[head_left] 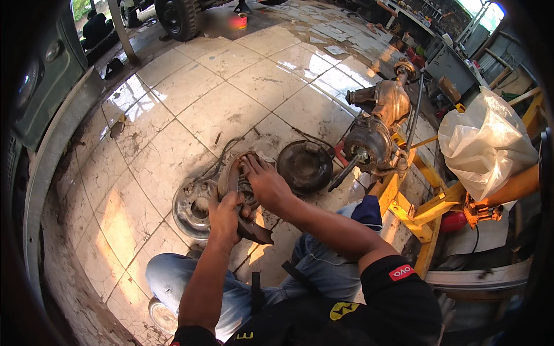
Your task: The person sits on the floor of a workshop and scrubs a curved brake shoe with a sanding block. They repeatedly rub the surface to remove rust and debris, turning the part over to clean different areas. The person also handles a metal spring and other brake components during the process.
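A curved brown brake shoe (254, 232) is held above the floor between my knees. My left hand (225, 216) is closed around its middle, thumb on top. My right hand (264, 180) lies over the upper end, fingers pressed together on the curved face; whether anything is under them is hidden. Below and to the left, a round metal plate with holes (189, 218) lies on the tiles, partly covered by the shoe. To the right of my right hand sits a dark round dished part (304, 167). A thin dark cable (224, 154) curves behind the shoe.
An axle housing (392, 106) rests on a yellow metal stand (421, 222) at the right, beside a clear plastic bag (485, 144). A small round metal part (163, 316) lies by my left knee. A vehicle's green body (52, 75) borders the left; a tyre (175, 18) stands far back.
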The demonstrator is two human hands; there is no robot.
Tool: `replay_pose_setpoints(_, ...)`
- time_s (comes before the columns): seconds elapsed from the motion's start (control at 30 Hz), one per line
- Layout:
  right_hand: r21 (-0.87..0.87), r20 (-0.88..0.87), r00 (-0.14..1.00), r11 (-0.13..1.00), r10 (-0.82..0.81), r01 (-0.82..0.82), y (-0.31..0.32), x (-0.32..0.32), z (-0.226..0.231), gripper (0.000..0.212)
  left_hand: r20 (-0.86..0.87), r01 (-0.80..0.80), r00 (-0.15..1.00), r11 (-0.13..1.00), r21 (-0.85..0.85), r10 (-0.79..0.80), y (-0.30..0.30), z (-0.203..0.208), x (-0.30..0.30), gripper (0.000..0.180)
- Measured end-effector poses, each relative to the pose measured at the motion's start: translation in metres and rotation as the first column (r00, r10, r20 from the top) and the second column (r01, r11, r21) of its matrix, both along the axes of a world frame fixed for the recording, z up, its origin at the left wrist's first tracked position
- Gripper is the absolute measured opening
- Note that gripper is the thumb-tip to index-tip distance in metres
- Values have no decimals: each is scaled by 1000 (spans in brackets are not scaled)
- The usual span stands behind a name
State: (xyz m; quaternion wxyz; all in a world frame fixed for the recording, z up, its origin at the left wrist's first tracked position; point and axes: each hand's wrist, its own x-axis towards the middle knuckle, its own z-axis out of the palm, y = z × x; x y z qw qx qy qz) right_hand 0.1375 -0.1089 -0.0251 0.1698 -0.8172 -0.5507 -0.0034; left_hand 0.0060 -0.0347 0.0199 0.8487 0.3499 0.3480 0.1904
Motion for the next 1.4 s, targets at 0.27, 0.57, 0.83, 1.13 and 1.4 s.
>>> replay_pose_setpoints(0.27, -29, 67, 998, 999, 18, -17, 0, -1, -4, 57, 0, 16, 1000, 1000, -22, -16, 3, -4, 1, 30)
replay_pose_setpoints(0.57, -59, 67, 998, 998, 11, -7, 4, 5, 0, 58, -2, 2, 1000, 998, -57, -2, 6, -8, 5, 24)
replay_pose_setpoints(0.83, -45, 192, 980, 998, 50, -42, 0, 10, -7, 59, -7, -1, 1000, 999, -51, 1, 3, 4, 8, 25)
replay_pose_setpoints(1.13, -125, 138, 990, 992, 9, 9, 6, 7, 12, 57, -8, 5, 1000, 1000, 14, -5, 2, 4, 9, 21)
replay_pose_setpoints(1.4, -29, 106, 994, 1000, -1, 4, 11, 7, -3, 56, -5, -8, 1000, 1000, -9, 8, 4, 1, 7, 22)
